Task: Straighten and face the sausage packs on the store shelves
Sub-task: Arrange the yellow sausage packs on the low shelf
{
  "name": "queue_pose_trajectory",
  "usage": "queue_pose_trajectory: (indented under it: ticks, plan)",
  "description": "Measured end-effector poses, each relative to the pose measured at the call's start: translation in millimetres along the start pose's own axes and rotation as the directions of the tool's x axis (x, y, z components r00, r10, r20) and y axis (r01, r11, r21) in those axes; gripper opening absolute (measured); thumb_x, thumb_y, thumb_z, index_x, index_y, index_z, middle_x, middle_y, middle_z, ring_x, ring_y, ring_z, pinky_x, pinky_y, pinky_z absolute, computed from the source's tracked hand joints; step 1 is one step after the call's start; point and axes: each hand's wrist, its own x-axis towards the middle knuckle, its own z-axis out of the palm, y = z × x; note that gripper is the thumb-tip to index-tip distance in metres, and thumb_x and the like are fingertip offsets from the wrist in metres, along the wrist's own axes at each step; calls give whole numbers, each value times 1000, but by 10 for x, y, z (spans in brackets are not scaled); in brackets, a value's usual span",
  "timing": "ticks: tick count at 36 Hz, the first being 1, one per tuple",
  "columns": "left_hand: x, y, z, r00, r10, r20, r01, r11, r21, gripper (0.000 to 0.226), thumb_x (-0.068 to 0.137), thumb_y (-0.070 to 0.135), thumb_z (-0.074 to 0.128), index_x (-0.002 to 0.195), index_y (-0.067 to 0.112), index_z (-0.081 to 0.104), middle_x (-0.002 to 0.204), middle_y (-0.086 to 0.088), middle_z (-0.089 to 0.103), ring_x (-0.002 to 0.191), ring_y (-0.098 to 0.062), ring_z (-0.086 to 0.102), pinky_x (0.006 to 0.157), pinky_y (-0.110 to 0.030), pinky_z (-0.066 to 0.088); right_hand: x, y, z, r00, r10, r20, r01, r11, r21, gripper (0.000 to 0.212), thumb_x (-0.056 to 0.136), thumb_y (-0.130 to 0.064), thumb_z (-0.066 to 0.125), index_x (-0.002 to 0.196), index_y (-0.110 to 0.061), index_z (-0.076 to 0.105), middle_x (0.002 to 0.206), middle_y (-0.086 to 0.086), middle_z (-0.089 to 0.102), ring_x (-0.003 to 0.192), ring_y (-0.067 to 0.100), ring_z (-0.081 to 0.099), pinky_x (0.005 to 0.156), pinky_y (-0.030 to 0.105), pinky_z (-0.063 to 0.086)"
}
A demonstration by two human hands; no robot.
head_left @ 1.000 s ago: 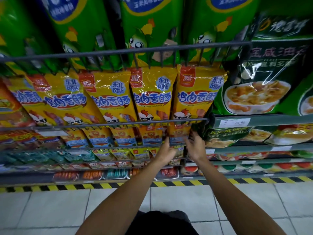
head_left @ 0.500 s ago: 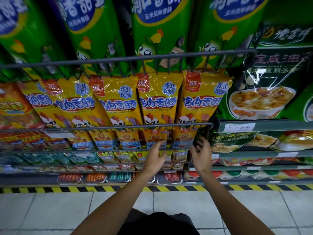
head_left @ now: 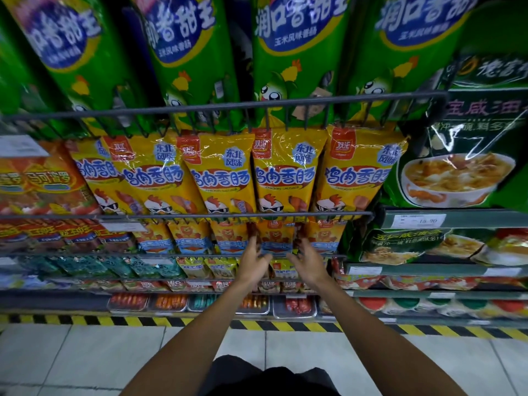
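Your left hand [head_left: 253, 260] and right hand [head_left: 307, 260] flank a small orange pack [head_left: 276, 238] on the third shelf, behind the wire rail [head_left: 171, 255]. Fingers are spread and blurred; whether they touch it you cannot tell.

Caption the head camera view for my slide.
Both hands reach for an orange sausage pack below the yellow packs.

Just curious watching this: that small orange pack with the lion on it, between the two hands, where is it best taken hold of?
Probably by its two long side edges, from the front. The small orange lion pack stands upright behind a wire rail, its top hidden there, so only the sides are free. The left hand and right hand already flank it, fingers reaching up either side.
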Motion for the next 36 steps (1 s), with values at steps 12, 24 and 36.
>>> queue_pose_trajectory:
  ticks: [12,24,36]
  plan:
    - [-69,-6,118,997,3,82,2,998,-62,73,104,6,53,163,17,12,167,-8,23,151,-22,30,110,-28,32,22,104,103,995,59,-77,-54,997,64,71,102,-24,63,158,-3,26,154,12,47,140,28,48,113,45,44]
    - [-17,-67,-33,993,9,115,-9,1000,2,75,104,7,55,164,20,12,166,-8,25,151,-25,31,95,-19,42,69,163,8,996,52,-76,-42,991,125,69,98,-22,68,155,-2,33,151,13,49,141,29,46,116,45,41]
    - [289,23,-78,989,148,-23,-138,959,249,42,102,26,62,136,2,54,124,-11,68,115,-27,65,96,-38,53,361,251,96,981,-62,-186,46,995,-89,19,104,-18,58,101,-2,69,90,3,70,80,17,64,71,26,40]
